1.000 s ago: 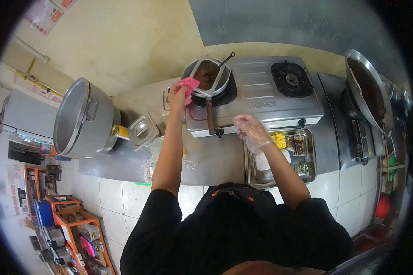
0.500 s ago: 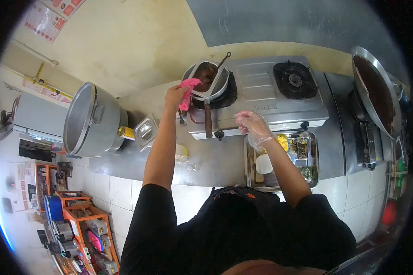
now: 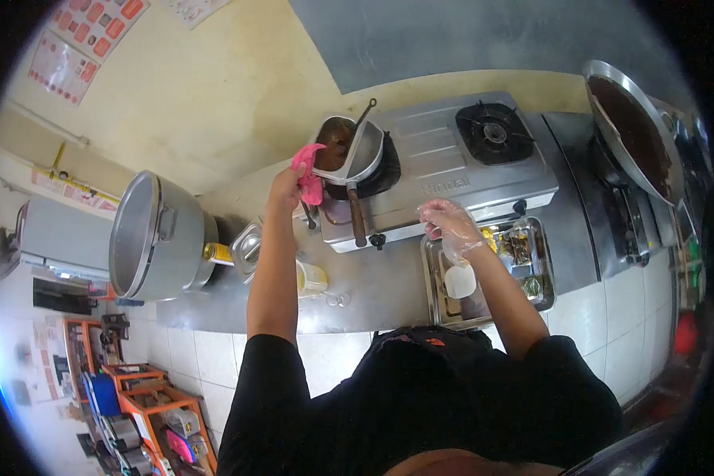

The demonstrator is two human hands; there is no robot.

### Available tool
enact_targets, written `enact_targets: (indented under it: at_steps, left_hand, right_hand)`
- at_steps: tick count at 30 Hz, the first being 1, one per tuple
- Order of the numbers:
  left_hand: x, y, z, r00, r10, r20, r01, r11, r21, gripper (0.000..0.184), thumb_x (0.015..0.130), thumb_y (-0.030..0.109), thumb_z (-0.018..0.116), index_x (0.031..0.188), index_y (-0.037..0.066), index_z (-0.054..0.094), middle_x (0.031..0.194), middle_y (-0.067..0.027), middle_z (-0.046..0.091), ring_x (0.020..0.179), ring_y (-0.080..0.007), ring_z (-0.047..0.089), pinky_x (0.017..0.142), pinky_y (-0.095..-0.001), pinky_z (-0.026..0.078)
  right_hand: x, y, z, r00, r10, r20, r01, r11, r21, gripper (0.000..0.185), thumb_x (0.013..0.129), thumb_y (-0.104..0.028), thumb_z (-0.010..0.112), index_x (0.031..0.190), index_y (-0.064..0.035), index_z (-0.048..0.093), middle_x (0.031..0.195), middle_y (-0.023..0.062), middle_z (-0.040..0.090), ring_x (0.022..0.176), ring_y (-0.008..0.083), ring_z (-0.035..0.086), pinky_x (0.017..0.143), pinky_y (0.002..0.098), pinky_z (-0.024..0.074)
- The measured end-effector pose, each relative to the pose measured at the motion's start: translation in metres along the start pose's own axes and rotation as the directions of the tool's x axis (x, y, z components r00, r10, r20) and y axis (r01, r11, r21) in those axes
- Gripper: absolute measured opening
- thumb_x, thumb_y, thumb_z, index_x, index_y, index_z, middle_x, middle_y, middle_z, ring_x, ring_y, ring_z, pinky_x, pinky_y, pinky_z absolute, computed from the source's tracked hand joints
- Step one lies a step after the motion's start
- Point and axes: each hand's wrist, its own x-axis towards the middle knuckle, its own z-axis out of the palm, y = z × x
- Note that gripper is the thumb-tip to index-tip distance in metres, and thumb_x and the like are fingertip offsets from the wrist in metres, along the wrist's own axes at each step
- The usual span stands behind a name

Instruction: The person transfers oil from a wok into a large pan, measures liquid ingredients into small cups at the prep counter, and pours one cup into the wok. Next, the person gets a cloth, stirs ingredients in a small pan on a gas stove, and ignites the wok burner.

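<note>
My left hand (image 3: 288, 187) is closed on a pink cloth (image 3: 310, 184), which touches the left rim of a metal pan (image 3: 365, 155) on the stove's left burner. Inside the pan is a metal container with brown contents (image 3: 335, 144); a dark-handled utensil leans in it. A wooden handle (image 3: 357, 218) points toward me. My right hand (image 3: 452, 228), in a clear plastic glove, hovers at the stove's front edge above a metal tray (image 3: 430, 274). Its fingers are bent together; whether anything is between them is too small to tell. The tray holds a white container (image 3: 459, 282) and yellow food.
A large pot (image 3: 147, 234) stands at the left, with a yellow can (image 3: 217, 253) and a lidded metal container (image 3: 247, 252) beside it. A yellowish cup (image 3: 312, 279) is near my left forearm. At the right is a wide pan with brown contents (image 3: 631, 135).
The metal container now sits tilted to the left in the pan, with my left hand and the cloth lower at its side. My right hand has shifted slightly. The camera view has turned.
</note>
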Motion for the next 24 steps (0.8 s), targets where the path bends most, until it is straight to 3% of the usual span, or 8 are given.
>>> enact_targets:
  at_steps: [2, 6, 10, 12, 16, 19, 22, 24]
  left_hand:
    - [-0.007, 0.006, 0.004, 0.996, 0.035, 0.081, -0.032, 0.998, -0.046, 0.017, 0.091, 0.02, 0.067, 0.103, 0.008, 0.064, 0.089, -0.0039, 0.066, 0.071, -0.016, 0.061, 0.06, -0.0288, 0.045]
    - [-0.018, 0.034, 0.014, 0.993, 0.099, 0.06, -0.088, 0.983, -0.16, 0.015, 0.09, 0.019, 0.067, 0.1, 0.007, 0.064, 0.087, -0.0037, 0.067, 0.071, -0.0152, 0.061, 0.06, -0.0281, 0.045]
    - [-0.019, 0.046, 0.024, 0.992, 0.098, 0.084, -0.081, 0.979, -0.186, 0.014, 0.09, 0.019, 0.067, 0.099, 0.008, 0.064, 0.085, -0.0038, 0.067, 0.073, -0.0151, 0.06, 0.059, -0.0277, 0.044]
    - [-0.003, 0.048, 0.018, 0.995, 0.094, 0.043, -0.081, 0.969, -0.233, 0.015, 0.09, 0.02, 0.068, 0.1, 0.01, 0.063, 0.088, -0.0037, 0.067, 0.075, -0.0155, 0.06, 0.06, -0.0283, 0.043]
    - [-0.018, 0.052, 0.028, 0.996, 0.093, 0.006, -0.089, 0.972, -0.216, 0.015, 0.089, 0.02, 0.068, 0.1, 0.01, 0.063, 0.089, -0.0026, 0.067, 0.076, -0.0157, 0.061, 0.059, -0.0291, 0.043]
    - [-0.014, 0.053, 0.031, 0.998, 0.053, 0.014, -0.049, 0.976, -0.212, 0.028, 0.09, 0.02, 0.066, 0.114, 0.007, 0.06, 0.101, -0.0078, 0.067, 0.081, -0.0208, 0.063, 0.065, -0.0328, 0.048]
    - [-0.058, 0.072, 0.068, 0.878, 0.28, 0.387, -0.208, 0.953, -0.219, 0.059, 0.088, 0.016, 0.059, 0.143, 0.007, 0.04, 0.124, -0.018, 0.058, 0.095, -0.0321, 0.065, 0.085, -0.0463, 0.054]
    - [-0.051, 0.072, 0.069, 0.938, 0.227, 0.26, -0.167, 0.958, -0.235, 0.046, 0.09, 0.013, 0.059, 0.134, 0.008, 0.049, 0.116, -0.0141, 0.063, 0.101, -0.0316, 0.064, 0.086, -0.0478, 0.055]
  right_hand:
    - [-0.014, 0.0, -0.003, 0.999, 0.001, -0.035, -0.001, 1.0, 0.008, 0.033, 0.088, -0.031, 0.069, 0.108, -0.0058, 0.06, 0.088, 0.0012, 0.062, 0.073, 0.0093, 0.058, 0.063, 0.0239, 0.0482]
    - [-0.038, 0.022, -0.016, 0.994, -0.01, -0.107, 0.02, 0.996, 0.089, 0.033, 0.088, -0.03, 0.068, 0.108, -0.0045, 0.061, 0.087, 0.0024, 0.062, 0.071, 0.0099, 0.058, 0.063, 0.0242, 0.0485]
    - [-0.08, 0.038, -0.022, 0.961, 0.0, -0.276, 0.012, 0.999, 0.041, 0.037, 0.089, -0.032, 0.067, 0.11, -0.0012, 0.06, 0.088, 0.005, 0.063, 0.073, 0.0121, 0.06, 0.066, 0.0255, 0.0498]
    - [-0.102, 0.034, -0.022, 0.914, 0.091, -0.396, -0.109, 0.994, -0.022, 0.03, 0.09, -0.03, 0.065, 0.108, -0.0075, 0.062, 0.09, 0.0019, 0.061, 0.075, 0.0102, 0.056, 0.067, 0.0247, 0.046]
    - [-0.144, 0.056, -0.038, 0.893, 0.08, -0.444, -0.069, 0.997, 0.041, 0.028, 0.09, -0.03, 0.063, 0.107, -0.0081, 0.062, 0.088, 0.001, 0.061, 0.074, 0.0098, 0.057, 0.067, 0.0254, 0.0459]
    - [-0.168, 0.079, -0.057, 0.903, 0.1, -0.419, -0.046, 0.99, 0.137, 0.025, 0.09, -0.024, 0.062, 0.107, -0.0064, 0.062, 0.089, 0.0019, 0.061, 0.072, 0.0098, 0.058, 0.063, 0.0237, 0.0466]
    - [-0.205, 0.081, -0.083, 0.876, 0.076, -0.477, 0.004, 0.986, 0.165, 0.021, 0.091, -0.018, 0.06, 0.107, -0.0042, 0.062, 0.088, 0.0029, 0.061, 0.07, 0.0101, 0.058, 0.061, 0.0241, 0.0479]
    - [-0.223, 0.102, -0.118, 0.905, 0.045, -0.423, 0.067, 0.966, 0.248, 0.02, 0.093, -0.016, 0.058, 0.109, -0.0029, 0.061, 0.089, 0.0041, 0.062, 0.069, 0.0105, 0.058, 0.061, 0.0245, 0.0488]
